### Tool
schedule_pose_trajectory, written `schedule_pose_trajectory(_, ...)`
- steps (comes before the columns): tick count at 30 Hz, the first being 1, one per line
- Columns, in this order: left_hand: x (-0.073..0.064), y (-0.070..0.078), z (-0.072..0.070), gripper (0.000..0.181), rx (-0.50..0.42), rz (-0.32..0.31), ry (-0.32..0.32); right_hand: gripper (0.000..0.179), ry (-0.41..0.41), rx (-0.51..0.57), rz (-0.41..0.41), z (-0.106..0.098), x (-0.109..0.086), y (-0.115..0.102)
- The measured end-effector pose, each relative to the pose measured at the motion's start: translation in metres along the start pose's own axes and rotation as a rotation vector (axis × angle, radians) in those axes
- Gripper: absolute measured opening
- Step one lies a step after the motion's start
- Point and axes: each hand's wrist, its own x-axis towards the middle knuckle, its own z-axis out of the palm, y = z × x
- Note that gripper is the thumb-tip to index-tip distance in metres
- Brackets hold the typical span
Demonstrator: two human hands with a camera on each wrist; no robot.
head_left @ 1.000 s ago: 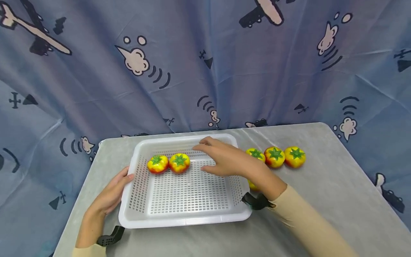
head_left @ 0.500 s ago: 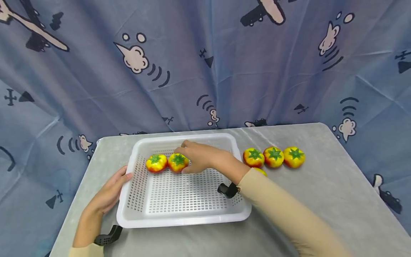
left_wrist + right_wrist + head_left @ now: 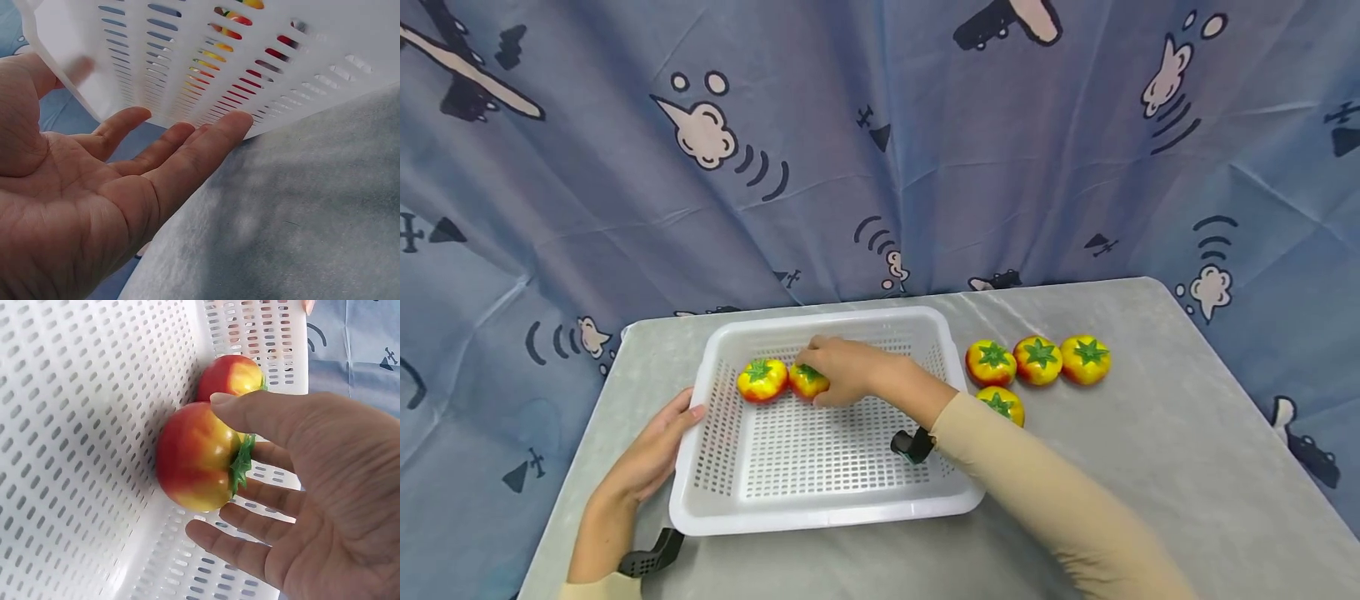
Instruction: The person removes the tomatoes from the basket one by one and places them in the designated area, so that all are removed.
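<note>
Over the white perforated plastic basket [image 3: 827, 525], my right hand [image 3: 853, 371] reaches down to the right one of two red-and-yellow tomatoes inside. In the right wrist view that tomato [image 3: 194, 456] lies within the bent fingers [image 3: 237, 550], thumb tip at its upper side and fingertips at its far edge. The other tomato [image 3: 762, 381], with a green leafy top, sits right beside it against the basket's left wall. My left hand [image 3: 651, 450] holds the basket's left side, thumb on the rim and fingers [image 3: 187, 156] against the outside of the perforated wall.
Several more tomatoes [image 3: 1040, 360] stand on the grey cloth-covered table [image 3: 1150, 467] to the right of the basket, one nearer tomato [image 3: 1002, 406] partly behind the right sleeve [image 3: 1045, 492]. A blue patterned curtain [image 3: 820, 167] hangs behind the table.
My right hand has moved left and down inside the basket, from bare space onto the right tomato. The left hand stays on the basket's side; the view has shifted slightly.
</note>
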Motion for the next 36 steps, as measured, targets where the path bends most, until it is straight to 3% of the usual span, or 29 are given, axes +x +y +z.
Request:
schedule_pose_trajectory(6, 0.0, 0.001, 0.001, 0.057, -0.003, -0.006, 0.004, 0.06, 0.012, -0.016, -0.007, 0.003, 0.004, 0.0)
schedule_pose_trajectory(13, -0.002, 0.0, 0.001, 0.057, -0.004, 0.002, -0.008, 0.062, -0.023, -0.042, 0.068, 0.006, 0.003, -0.003)
schedule_pose_trajectory(22, -0.002, 0.0, 0.0, 0.057, -0.008, 0.005, -0.005, 0.064, -0.02, 0.0, 0.093, 0.011, 0.004, -0.005)
schedule_pose_trajectory(31, -0.001, 0.001, 0.001, 0.058, -0.005, 0.009, 0.006, 0.055, 0.014, -0.095, 0.127, 0.012, 0.004, -0.008)
schedule_pose_trajectory(36, -0.001, 0.001, 0.001, 0.058, 0.001, 0.0, 0.01, 0.058, 0.018, -0.092, 0.126, 0.011, 0.0, -0.008)
